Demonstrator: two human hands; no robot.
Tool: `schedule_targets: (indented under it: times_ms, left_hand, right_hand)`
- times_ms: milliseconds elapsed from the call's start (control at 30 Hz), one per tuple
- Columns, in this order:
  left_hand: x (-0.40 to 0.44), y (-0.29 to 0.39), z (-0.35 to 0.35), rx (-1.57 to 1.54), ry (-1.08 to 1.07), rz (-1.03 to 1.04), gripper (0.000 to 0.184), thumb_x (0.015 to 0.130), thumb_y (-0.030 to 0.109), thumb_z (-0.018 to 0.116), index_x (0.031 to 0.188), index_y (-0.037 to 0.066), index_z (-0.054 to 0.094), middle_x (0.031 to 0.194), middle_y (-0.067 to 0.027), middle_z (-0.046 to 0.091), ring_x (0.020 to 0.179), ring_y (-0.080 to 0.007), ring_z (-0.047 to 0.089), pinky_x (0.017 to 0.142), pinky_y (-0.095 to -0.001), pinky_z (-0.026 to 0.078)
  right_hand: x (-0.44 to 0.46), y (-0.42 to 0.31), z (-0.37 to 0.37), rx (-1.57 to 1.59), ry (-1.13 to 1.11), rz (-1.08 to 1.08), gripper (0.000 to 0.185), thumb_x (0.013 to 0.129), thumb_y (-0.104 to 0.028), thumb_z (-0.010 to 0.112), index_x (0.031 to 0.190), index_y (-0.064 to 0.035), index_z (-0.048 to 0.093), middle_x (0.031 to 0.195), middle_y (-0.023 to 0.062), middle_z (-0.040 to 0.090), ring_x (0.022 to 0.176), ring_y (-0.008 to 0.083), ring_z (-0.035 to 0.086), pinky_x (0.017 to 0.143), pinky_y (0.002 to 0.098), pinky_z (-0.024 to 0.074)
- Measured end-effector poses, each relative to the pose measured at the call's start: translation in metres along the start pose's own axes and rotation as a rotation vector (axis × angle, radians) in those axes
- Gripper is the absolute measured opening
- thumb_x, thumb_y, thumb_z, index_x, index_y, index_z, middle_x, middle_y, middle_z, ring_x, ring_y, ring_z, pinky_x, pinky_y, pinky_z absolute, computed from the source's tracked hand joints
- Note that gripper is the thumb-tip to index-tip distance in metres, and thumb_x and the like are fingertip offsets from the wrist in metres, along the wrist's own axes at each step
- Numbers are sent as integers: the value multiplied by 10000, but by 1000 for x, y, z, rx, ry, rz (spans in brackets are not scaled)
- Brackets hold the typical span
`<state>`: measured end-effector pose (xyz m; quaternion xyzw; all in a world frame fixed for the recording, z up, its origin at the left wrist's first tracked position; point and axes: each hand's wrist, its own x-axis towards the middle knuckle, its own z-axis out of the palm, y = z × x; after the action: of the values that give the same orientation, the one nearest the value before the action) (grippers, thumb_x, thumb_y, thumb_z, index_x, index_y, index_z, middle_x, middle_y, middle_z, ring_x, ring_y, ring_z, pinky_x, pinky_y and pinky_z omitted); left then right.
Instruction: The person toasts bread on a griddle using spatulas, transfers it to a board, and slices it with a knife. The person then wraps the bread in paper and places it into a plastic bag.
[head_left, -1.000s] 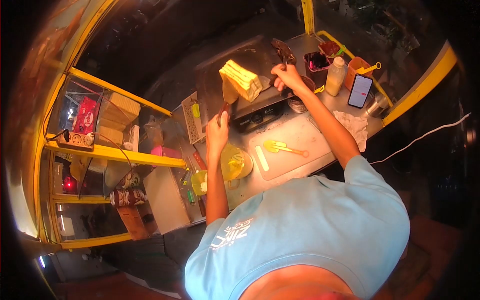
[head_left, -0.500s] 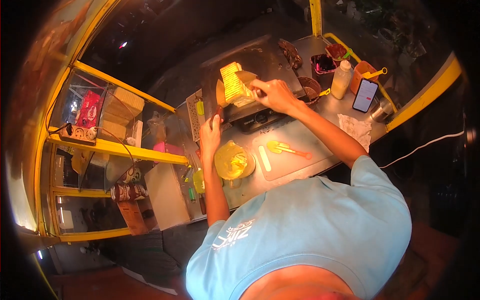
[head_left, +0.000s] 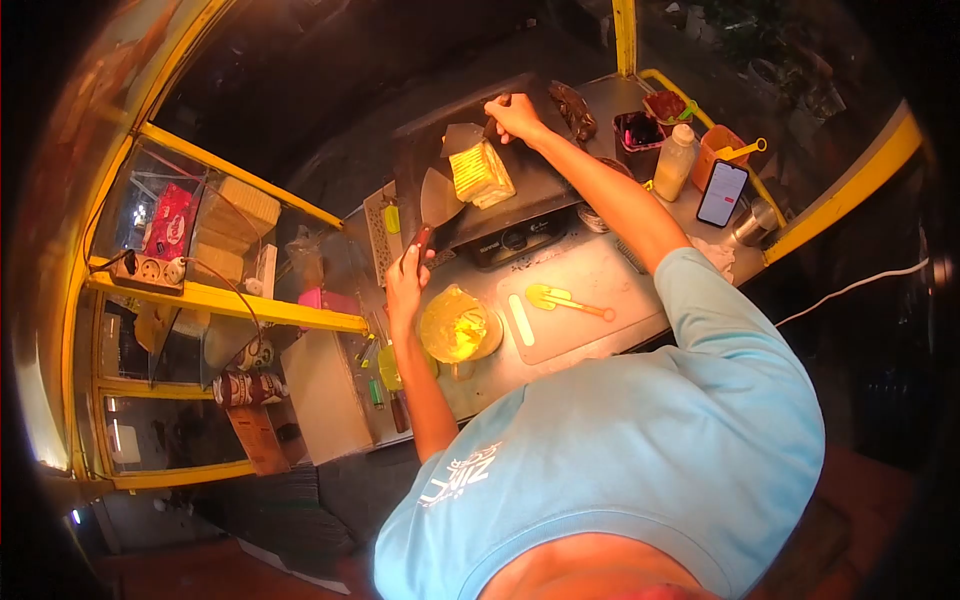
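- Your left hand [head_left: 405, 283] grips a scraper [head_left: 440, 200]; your right hand [head_left: 515, 118], a second scraper [head_left: 462, 138];
- bread [head_left: 482, 175] on the griddle [head_left: 545, 182];
- metal surface [head_left: 484, 386] before the griddle; yellow post [head_left: 625, 38] beyond it, rightward

Near the right fingers [head_left: 508, 110], the bread [head_left: 482, 178] is yellow with paler stripes. In the left fingers [head_left: 410, 264], the handle [head_left: 423, 238] is reddish-brown, its blade [head_left: 440, 199] grey. Closer to the body than these, the tub [head_left: 438, 328] is yellow. Well right of the right fingers, the bottle [head_left: 674, 166] is cream.
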<state>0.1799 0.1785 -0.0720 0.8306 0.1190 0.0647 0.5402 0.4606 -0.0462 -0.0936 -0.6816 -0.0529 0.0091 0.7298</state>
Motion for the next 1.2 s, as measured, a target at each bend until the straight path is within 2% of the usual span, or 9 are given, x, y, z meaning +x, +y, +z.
schedule_targets:
  times_ms: [200,733,800,933,1000,1200]
  left_hand:
    - [-9,-7,-13,-63,5,-44,455,1023,390,445,1010,10,695,559,54,440,486,-45,364,454,-231,265]
    - [-47,2,-15,-128,2,-99,468,1026,396,444,1027,-2,691,561,50,436,495,-42,374,463,-216,277]
    - [-52,1,-14,-135,5,-107,492,1005,446,451,998,15,688,552,61,413,478,-37,356,440,-214,252]
    - [-57,0,-16,-132,0,-119,496,1006,455,442,1005,23,685,549,61,412,463,-34,357,417,-213,236]
    - [-59,1,-17,-173,-3,-138,473,1026,400,448,1030,-7,688,555,46,440,483,-39,373,452,-215,278]
    - [-63,2,-16,-193,-20,-109,482,1027,402,444,1036,-16,685,554,42,449,479,-39,375,452,-210,284]
  right_hand:
    - [8,-4,1,-165,9,-25,266,853,-258,648,822,7,644,553,46,569,405,114,523,381,274,442]
    - [1,2,-8,-128,11,-30,260,848,-236,654,856,23,665,571,40,583,441,95,541,394,254,441]
    - [0,2,-11,-124,15,-34,257,848,-232,655,856,24,663,571,44,586,437,96,542,392,255,439]
    - [1,3,-15,-115,29,-34,252,849,-224,657,856,28,660,563,55,591,421,100,537,385,255,429]
    - [3,4,-18,-113,24,-44,253,849,-224,657,853,29,660,558,57,591,414,101,532,383,255,425]
    - [4,8,-24,-107,43,-41,255,850,-228,658,855,27,665,556,59,595,402,104,525,379,253,416]
